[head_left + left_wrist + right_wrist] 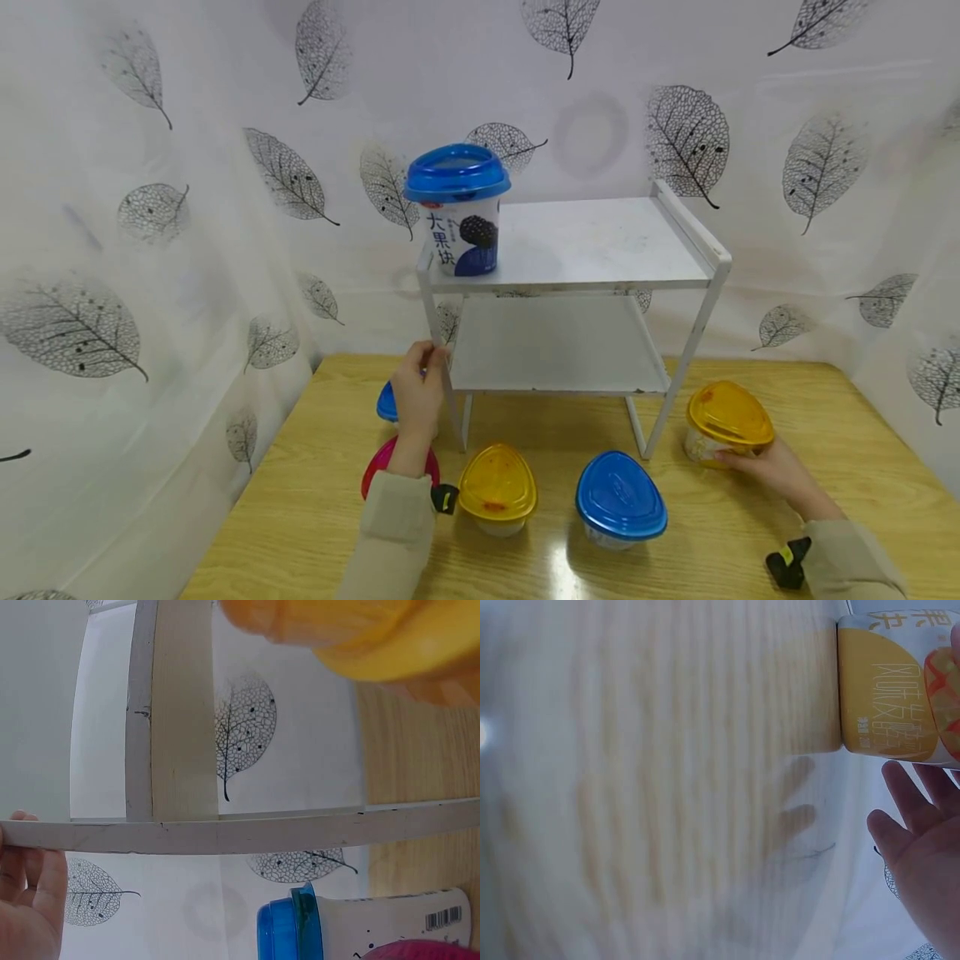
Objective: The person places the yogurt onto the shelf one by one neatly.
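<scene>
Right hand (776,473) has a yellow cup (729,414) between thumb and fingers, right of the shelf (592,242); left hand (418,390), well apart, grips the shelf's left front post (262,834).

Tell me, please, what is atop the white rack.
A blue-lidded cup stands atop the white rack, at its left end; anything directly behind the cup is hidden.

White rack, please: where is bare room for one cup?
Bare: top shelf, right of the blackberry cup, and lower shelf between the legs. Crowded: tabletop by left front leg, with blue lid, red lid and yellow lid together.
</scene>
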Demonstrator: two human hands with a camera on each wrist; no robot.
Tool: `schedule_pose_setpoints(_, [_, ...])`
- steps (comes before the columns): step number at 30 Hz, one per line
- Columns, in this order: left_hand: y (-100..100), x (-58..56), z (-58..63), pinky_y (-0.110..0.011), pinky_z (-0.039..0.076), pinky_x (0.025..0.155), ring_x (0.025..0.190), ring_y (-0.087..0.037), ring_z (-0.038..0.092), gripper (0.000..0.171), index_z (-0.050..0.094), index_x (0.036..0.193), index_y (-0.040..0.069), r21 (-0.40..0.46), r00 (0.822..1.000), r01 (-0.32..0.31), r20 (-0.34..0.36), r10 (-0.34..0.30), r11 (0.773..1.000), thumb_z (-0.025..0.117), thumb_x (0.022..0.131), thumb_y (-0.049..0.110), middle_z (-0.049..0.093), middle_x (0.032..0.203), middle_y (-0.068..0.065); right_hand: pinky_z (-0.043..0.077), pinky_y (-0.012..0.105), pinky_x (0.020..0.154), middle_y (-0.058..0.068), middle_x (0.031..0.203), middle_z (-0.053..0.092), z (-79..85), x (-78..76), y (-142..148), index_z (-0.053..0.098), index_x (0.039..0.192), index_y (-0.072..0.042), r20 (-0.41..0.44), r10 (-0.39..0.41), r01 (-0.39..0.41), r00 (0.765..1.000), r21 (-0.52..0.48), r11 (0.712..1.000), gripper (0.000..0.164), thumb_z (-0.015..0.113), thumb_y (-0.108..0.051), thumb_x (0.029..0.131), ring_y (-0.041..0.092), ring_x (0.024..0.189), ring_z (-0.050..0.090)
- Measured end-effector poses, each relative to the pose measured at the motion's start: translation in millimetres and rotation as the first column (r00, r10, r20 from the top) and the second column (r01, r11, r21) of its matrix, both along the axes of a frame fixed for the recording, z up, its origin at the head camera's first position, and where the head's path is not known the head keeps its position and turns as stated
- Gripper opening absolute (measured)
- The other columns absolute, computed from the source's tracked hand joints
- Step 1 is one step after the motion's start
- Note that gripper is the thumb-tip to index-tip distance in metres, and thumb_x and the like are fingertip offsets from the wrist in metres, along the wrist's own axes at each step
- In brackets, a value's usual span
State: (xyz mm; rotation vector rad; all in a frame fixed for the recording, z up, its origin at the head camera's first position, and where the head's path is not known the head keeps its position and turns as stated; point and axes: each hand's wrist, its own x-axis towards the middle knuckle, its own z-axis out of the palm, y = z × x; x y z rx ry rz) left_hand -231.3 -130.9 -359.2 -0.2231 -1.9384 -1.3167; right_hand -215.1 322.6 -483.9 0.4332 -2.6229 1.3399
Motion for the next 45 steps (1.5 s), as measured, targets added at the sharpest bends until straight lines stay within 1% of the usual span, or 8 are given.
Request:
schedule_pose_setpoints(12, [0,1.6,0.8,-0.029,0.048,0.057,0.066,-0.026,0.056,0.014,0.060,0.086,-0.006,0.018,1.000,0.010,0.010,-0.010,1.000,0.054,0.086,0.006,0.062,0.075,-0.016,0.034,0.009,0.071,-0.027,0.103,0.040,4.4,2.2,-3,0.038,0.121,0.007,0.052,-0.059,0.057,0.997,0.038,0.998,0.057,0.069,-0.013,0.077,-0.018,0.091,0.035])
schedule_pose_setpoints(16, [1,1.7,1.0,-0.028,0.048,0.058,0.066,-0.025,0.056,0.016,0.060,0.085,-0.006,0.009,1.000,0.004,0.008,-0.004,1.000,0.054,0.087,0.009,0.062,0.075,-0.015,0.036,0.011,0.071,-0.003,0.109,0.049,6.1,3.2,-5,0.039,0.121,0.006,0.053,-0.080,0.076,0.995,0.077,0.994,0.056,0.068,-0.016,0.078,-0.016,0.091,0.036])
schedule_pose_setpoints(19, [1,1.4,0.9,-0.028,0.048,0.057,0.065,-0.024,0.056,0.015,0.060,0.085,-0.006,0.002,1.000,-0.002,0.000,0.002,1.000,0.055,0.086,0.008,0.062,0.074,-0.015,0.041,0.021,0.074,0.018,0.112,0.050,8.8,4.8,-6,0.040,0.120,0.006,0.061,-0.113,0.105,0.992,0.113,0.988,0.055,0.068,-0.019,0.079,-0.003,0.095,0.044])
schedule_pose_setpoints(22, [1,1.1,0.5,-0.027,0.048,0.056,0.064,-0.024,0.056,0.015,0.060,0.084,-0.006,-0.002,1.000,-0.008,-0.004,0.008,1.000,0.055,0.086,0.008,0.062,0.073,-0.015,0.044,0.030,0.075,0.027,0.113,0.048,14.8,6.5,-8,0.040,0.119,0.006,0.059,-0.147,0.139,0.987,0.129,0.982,0.055,0.067,-0.021,0.079,0.009,0.096,0.047])
schedule_pose_setpoints(28, [0,1.0,0.6,-0.026,0.046,0.053,0.063,-0.023,0.055,0.017,0.060,0.084,-0.006,-0.004,1.000,-0.008,-0.009,0.008,1.000,0.054,0.087,0.010,0.062,0.073,-0.015,0.040,0.013,0.066,0.011,0.105,0.051,34.6,9.5,-13,0.043,0.116,0.004,-0.004,-0.165,0.165,0.986,0.092,0.982,0.051,0.068,-0.019,0.078,-0.017,0.086,0.036])
schedule_pose_setpoints(35, [-1,0.2,-0.9,-0.029,0.047,0.055,0.065,-0.023,0.056,0.015,0.060,0.084,-0.007,-0.033,1.000,-0.024,-0.010,0.024,0.999,0.054,0.087,0.007,0.061,0.073,-0.015,0.037,0.009,0.063,-0.025,0.096,0.043,62.4,16.5,-15,0.047,0.110,-0.009,-0.054,-0.206,0.207,0.977,0.013,0.978,0.037,0.067,-0.017,0.080,-0.014,0.085,0.039])
schedule_pose_setpoints(41, [0,1.2,-0.5,-0.030,0.048,0.056,0.065,-0.023,0.056,0.017,0.060,0.086,-0.007,-0.025,1.000,-0.019,0.001,0.019,1.000,0.054,0.087,0.009,0.062,0.075,-0.014,0.040,0.006,0.067,-0.019,0.103,0.047,83.2,19.8,-18,0.044,0.118,-0.020,-0.130,-0.189,0.171,0.973,-0.143,0.975,0.047,0.063,-0.001,0.079,-0.009,0.090,0.045])
schedule_pose_setpoints(45, [-1,0.7,-0.4,-0.030,0.048,0.057,0.066,-0.023,0.056,0.018,0.060,0.086,-0.007,-0.020,1.000,-0.013,0.003,0.014,1.000,0.053,0.088,0.010,0.063,0.075,-0.014,0.043,0.008,0.068,-0.010,0.106,0.050,101.9,21.2,-21,0.044,0.122,-0.010,-0.203,-0.160,0.101,0.966,-0.273,0.957,0.053,0.059,0.013,0.077,-0.002,0.093,0.049])
